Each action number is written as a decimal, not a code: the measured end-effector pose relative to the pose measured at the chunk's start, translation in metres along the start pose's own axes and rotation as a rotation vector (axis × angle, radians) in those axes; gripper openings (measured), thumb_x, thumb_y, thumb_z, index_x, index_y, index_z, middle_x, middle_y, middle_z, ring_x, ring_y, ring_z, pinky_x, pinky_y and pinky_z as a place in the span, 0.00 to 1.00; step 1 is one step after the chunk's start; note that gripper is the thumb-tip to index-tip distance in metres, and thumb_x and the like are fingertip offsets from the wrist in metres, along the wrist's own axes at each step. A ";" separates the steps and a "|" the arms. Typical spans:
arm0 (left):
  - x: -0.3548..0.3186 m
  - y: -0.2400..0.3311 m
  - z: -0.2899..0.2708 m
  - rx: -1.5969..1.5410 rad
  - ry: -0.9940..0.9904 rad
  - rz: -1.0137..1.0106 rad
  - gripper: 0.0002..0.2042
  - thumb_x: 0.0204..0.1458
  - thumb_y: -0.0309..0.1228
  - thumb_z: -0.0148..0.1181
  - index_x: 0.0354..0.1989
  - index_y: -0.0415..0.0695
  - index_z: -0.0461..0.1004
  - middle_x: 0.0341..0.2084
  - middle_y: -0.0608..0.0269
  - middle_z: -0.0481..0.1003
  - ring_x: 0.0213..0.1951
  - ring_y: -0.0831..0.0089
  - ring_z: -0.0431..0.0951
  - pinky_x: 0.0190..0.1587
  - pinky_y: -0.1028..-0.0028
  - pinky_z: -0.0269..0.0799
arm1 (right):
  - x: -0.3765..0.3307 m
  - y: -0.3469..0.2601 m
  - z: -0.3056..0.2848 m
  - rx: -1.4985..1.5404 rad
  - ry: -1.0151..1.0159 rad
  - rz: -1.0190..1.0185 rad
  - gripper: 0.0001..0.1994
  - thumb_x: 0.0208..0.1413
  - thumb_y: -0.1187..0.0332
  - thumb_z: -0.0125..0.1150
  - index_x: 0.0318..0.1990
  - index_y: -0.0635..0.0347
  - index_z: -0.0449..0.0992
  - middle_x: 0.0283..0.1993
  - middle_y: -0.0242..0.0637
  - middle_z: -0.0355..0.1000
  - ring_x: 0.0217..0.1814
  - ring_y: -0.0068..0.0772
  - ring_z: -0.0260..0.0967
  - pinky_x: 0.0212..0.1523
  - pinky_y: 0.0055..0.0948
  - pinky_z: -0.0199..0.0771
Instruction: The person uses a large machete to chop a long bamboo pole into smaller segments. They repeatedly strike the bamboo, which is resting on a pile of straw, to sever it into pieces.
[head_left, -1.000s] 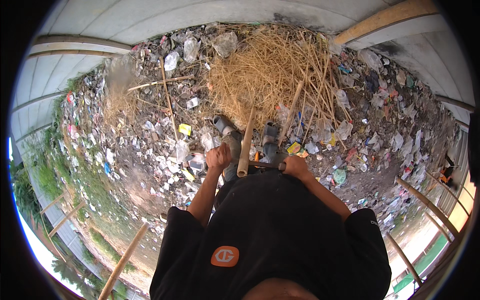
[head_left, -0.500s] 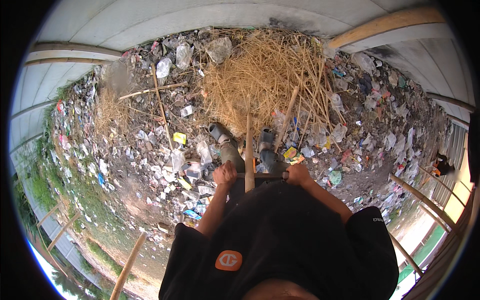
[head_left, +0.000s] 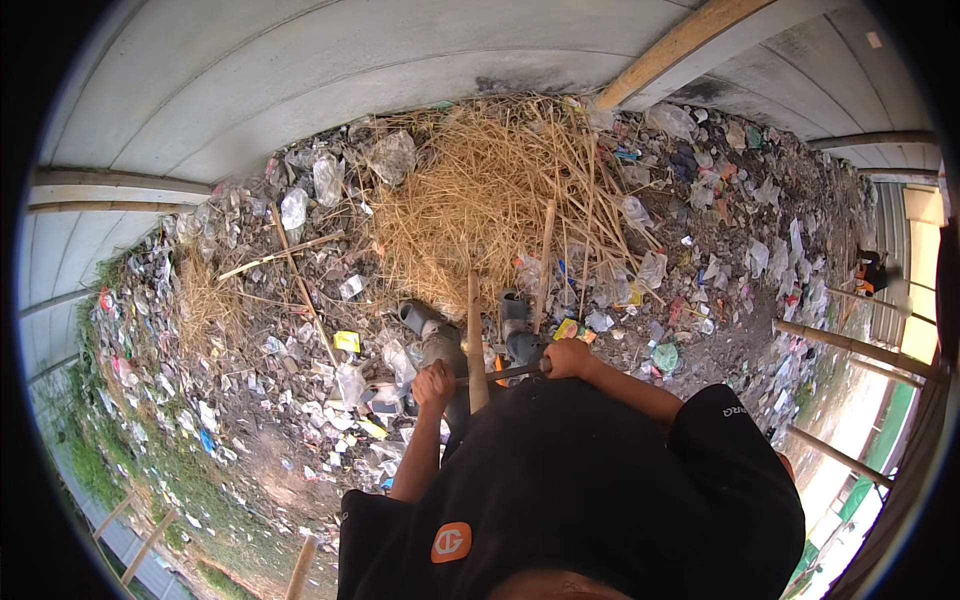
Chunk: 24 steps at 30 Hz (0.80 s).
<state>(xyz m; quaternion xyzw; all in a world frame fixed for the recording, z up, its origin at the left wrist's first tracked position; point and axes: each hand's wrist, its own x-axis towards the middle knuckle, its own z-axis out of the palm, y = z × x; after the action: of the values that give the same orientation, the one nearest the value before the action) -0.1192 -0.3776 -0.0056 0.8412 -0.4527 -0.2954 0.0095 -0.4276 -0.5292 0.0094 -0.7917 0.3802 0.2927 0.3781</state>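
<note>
My left hand (head_left: 433, 385) is closed round one end of a short, dark bar (head_left: 510, 373) in front of my body. At the bar's other end, my right hand (head_left: 567, 357) grips it with curled fingers. The bar slopes, its right end farther from me than its left. A pale wooden pole (head_left: 475, 335) stands between my legs and runs past the bar; whether the two are joined, I cannot tell. My feet, in grey shoes (head_left: 417, 317), stand either side of the pole, by a heap of dry straw (head_left: 470, 195).
Litter of plastic bags and wrappers covers the ground around me. A grey panel wall (head_left: 380, 65) with a wooden post (head_left: 680, 50) rises beyond the straw. Loose sticks (head_left: 303, 280) lie at left. Bamboo poles (head_left: 850, 345) jut in at right; green weeds (head_left: 90, 460) grow at left.
The view has tilted, so the straw and feet sit lower and further left. The bar, nearly level before, now slopes with its right end raised. Both hands keep their grip.
</note>
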 end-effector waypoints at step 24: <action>0.076 0.022 -0.053 -0.004 -0.228 -0.065 0.17 0.58 0.42 0.48 0.35 0.42 0.79 0.35 0.43 0.81 0.38 0.42 0.81 0.43 0.49 0.76 | 0.049 -0.040 -0.085 -0.076 -0.032 0.147 0.15 0.37 0.57 0.67 0.31 0.55 0.85 0.34 0.46 0.80 0.40 0.51 0.80 0.45 0.44 0.82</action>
<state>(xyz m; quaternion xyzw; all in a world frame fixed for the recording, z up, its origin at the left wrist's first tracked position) -0.0781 -0.4621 0.0071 0.8163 -0.4229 -0.3903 -0.0496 -0.3531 -0.6005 0.0343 -0.7705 0.4199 0.3467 0.3314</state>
